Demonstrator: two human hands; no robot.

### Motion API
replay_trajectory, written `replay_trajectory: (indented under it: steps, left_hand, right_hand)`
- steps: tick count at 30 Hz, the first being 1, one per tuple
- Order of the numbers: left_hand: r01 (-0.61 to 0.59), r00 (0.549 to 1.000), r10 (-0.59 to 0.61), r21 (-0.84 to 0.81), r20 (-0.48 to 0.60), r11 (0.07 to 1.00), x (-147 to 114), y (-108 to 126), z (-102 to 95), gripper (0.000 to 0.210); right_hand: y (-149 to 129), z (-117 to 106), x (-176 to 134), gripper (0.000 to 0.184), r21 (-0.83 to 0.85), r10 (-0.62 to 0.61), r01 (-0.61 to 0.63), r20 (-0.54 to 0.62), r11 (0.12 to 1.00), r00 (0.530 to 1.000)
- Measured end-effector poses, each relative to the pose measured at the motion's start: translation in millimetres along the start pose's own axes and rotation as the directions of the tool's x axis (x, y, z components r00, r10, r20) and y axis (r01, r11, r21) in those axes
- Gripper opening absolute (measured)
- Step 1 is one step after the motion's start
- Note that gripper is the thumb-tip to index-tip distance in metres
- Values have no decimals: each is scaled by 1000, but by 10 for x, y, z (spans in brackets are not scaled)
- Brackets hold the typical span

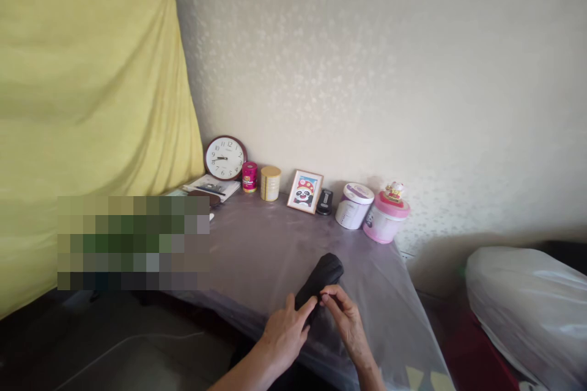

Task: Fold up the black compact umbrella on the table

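Note:
A black rolled bundle of cloth that looks like a folding umbrella [324,271] slants over the near part of the table, its rounded end pointing away from me. My left hand [288,328] is wrapped round its nearer part, with the index finger stretched along the cloth. At the bundle's right side, my right hand [345,313] is closed in a pinch, thumb and index finger together close to the left index fingertip. Whatever small part lies between those fingertips is too small to make out. The bundle's near end is hidden behind my left hand.
The grey-covered table [257,250] carries a round clock [225,157], a pink can [249,177], a yellow-lidded can [270,184], a panda picture frame [304,192], a black device [324,201], a white tub [354,206] and a pink tub [385,220]. A plastic-covered bulk [527,305] stands right.

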State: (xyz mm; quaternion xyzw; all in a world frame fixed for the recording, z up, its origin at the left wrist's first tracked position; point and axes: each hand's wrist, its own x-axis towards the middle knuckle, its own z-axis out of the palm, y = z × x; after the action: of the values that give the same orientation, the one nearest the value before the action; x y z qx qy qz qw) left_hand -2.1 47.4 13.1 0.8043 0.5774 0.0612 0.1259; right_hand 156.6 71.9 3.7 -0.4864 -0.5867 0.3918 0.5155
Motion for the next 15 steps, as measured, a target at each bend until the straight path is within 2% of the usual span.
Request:
replay_trajectory:
  steps: [4, 7, 10, 13, 15]
  left_hand:
    - [1, 1000, -1, -5, 3, 1000, -1, -10, 40, 55]
    - [9, 1000, -9, -18, 5, 1000, 1, -28, 82, 56]
    - [7, 1000, -7, -55, -1, 998, 8, -63, 103, 63]
    - [20, 1000, -19, -132, 10, 991, -6, -105, 101, 71]
    - [29, 999, -25, -167, 26, 986, -42, -135, 89, 73]
  right_hand:
    - [2, 75, 149, 20, -84, -7, 10, 34, 996, 999]
    - [34, 147, 261, 12, -219, -21, 21, 5, 976, 1000]
    - [33, 203, 329, 14, -301, 8, -18, -37, 954, 999]
    - [3, 183, 318, 16, -228, 61, -71, -51, 971, 997]
    - [4, 102, 278, 24, -137, 99, -109, -77, 985, 992]
